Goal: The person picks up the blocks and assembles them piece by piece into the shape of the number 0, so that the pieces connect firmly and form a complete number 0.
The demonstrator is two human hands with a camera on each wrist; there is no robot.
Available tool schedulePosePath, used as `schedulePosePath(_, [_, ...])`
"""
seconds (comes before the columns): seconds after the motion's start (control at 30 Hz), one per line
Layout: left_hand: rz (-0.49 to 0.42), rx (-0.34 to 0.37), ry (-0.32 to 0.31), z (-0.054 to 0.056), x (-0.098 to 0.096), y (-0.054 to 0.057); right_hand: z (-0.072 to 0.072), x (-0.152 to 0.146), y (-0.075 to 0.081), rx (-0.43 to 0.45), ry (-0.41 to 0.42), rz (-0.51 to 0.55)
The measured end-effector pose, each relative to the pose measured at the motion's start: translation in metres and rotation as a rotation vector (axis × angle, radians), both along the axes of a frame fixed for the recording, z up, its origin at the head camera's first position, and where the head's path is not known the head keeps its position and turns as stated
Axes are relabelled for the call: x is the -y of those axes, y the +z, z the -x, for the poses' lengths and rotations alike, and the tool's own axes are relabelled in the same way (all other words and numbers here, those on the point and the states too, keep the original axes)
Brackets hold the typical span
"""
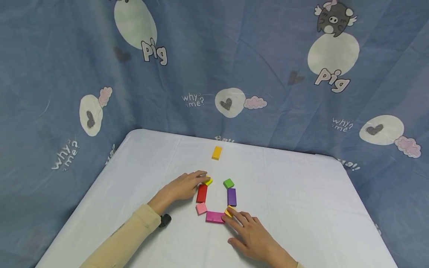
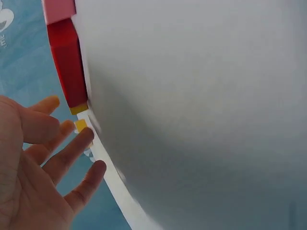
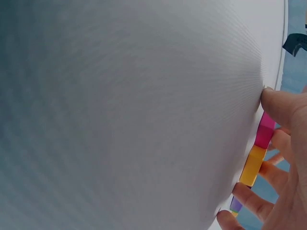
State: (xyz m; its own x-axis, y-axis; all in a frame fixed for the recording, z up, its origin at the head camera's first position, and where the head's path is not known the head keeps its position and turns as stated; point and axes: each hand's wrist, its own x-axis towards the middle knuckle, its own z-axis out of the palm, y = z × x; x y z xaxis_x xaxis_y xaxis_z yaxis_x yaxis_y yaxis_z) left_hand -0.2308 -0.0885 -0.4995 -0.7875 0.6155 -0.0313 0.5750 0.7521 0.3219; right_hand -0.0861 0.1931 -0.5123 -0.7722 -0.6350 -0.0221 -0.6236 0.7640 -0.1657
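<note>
Coloured blocks lie in a loose ring on the white table. My left hand [image 1: 186, 186] reaches in from the left, its fingertips at a small yellow block [image 1: 208, 181]. Below that come a red block [image 1: 202, 194] and a pink block [image 1: 201, 209]. With fingers spread, my right hand [image 1: 249, 234] touches a small orange-yellow block [image 1: 229, 211] and the right end of a magenta block [image 1: 214, 217]. A purple block [image 1: 231, 197] and a green block [image 1: 228, 183] make up the right side. In the left wrist view the left fingers [image 2: 79, 143] are apart.
A separate orange-yellow block [image 1: 216, 153] lies farther back, toward the table's far edge. The white table [image 1: 295, 186] ends at a blue printed curtain [image 1: 207, 67] behind it. A black wrist device [image 1: 165, 220] sits at the left sleeve [image 1: 130, 234].
</note>
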Motion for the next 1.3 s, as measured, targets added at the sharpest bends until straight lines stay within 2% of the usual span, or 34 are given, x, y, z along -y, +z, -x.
schedulePosePath(0.2, [-0.036, 0.026, 0.032, 0.015, 0.004, -0.003, 0.0, -0.001, 0.0, -0.01, -0.001, 0.006])
schedulePosePath(0.4, [-0.044, 0.006, -0.005, 0.031, 0.003, -0.005, 0.0, -0.001, 0.001, -0.021, 0.006, 0.01])
schedulePosePath(0.5, [-0.012, 0.011, -0.004, 0.038, -0.002, -0.007, 0.0, -0.002, 0.001, -0.018, 0.007, 0.007])
schedulePosePath(0.67, [0.05, 0.058, 0.044, 0.051, -0.011, -0.007, 0.0, -0.001, 0.002, 0.002, 0.005, 0.004])
schedulePosePath(0.8, [0.096, 0.056, 0.061, 0.06, -0.016, -0.006, 0.0, 0.0, 0.001, 0.033, -0.009, -0.013])
schedulePosePath(1.07, [0.105, 0.032, 0.021, 0.07, -0.024, -0.01, 0.0, 0.001, 0.001, 0.045, -0.009, -0.019])
schedulePosePath(1.3, [0.113, 0.028, 0.012, 0.075, -0.031, -0.007, 0.0, 0.0, 0.001, 0.037, -0.012, -0.025])
